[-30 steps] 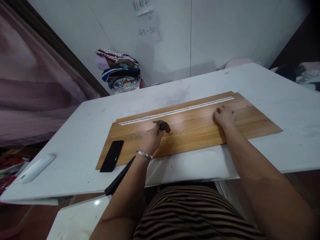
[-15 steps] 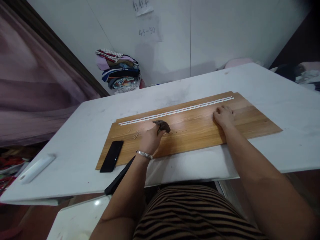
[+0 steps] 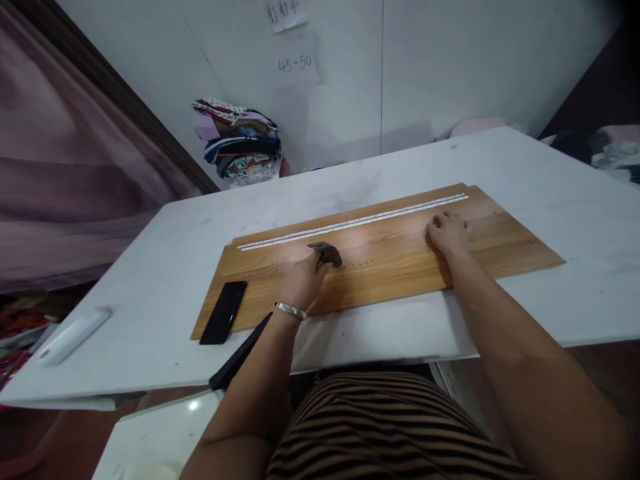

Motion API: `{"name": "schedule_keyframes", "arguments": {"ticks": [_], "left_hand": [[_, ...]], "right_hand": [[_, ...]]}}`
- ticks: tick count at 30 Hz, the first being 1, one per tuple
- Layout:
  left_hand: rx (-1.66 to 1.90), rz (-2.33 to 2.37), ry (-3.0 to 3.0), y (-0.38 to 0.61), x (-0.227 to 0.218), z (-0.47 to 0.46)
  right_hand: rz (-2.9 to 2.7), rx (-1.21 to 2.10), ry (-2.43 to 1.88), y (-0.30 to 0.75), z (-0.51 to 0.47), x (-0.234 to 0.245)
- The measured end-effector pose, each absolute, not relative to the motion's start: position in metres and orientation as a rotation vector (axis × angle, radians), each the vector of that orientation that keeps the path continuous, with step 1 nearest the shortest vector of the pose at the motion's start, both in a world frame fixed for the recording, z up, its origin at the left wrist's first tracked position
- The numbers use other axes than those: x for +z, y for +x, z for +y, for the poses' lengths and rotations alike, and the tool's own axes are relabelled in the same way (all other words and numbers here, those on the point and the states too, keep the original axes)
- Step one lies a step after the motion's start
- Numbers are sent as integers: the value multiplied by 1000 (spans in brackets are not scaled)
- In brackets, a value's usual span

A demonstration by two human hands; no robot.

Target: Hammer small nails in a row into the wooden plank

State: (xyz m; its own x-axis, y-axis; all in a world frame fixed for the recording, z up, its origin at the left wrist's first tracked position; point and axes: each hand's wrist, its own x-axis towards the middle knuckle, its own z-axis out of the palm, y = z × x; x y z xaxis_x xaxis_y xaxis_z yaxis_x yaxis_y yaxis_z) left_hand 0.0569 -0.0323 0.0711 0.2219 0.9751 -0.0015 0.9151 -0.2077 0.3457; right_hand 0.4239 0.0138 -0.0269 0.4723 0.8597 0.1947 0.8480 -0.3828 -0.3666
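And here's the left hand, fingers and thumb clamped round the hammer just below its head, which sits low over the wooden board, while the black handle runs back beneath the forearm, past the table's near edge. Just right of the head, a row of small dark dots; to its left, loose nails lie on the wood. Over on the board's right part rests the right hand, fingers curled; whether they close on anything, I cannot tell. Two white strips run along the board's far edge, and a black phone covers part of its left edge, close to the near left corner. Under it all spreads the white table, faintly smudged, with a slim white object towards its near left corner. Out into the room now: folded fabrics piled beyond the far edge, near the far left corner, a pale wall carrying a paper marked "45-50", and a pinkish curtain draping down the left.
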Motion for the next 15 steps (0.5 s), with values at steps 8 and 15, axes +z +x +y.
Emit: {"name": "schedule_keyframes", "arguments": {"ticks": [8,15], "left_hand": [[345,1796,2219,55,72,-32],[313,1771,2246,59,70,-34]], "right_hand": [[-1437,44,-2314,425,14,-27],[-1439,44,-2312,424,14,-25]]}}
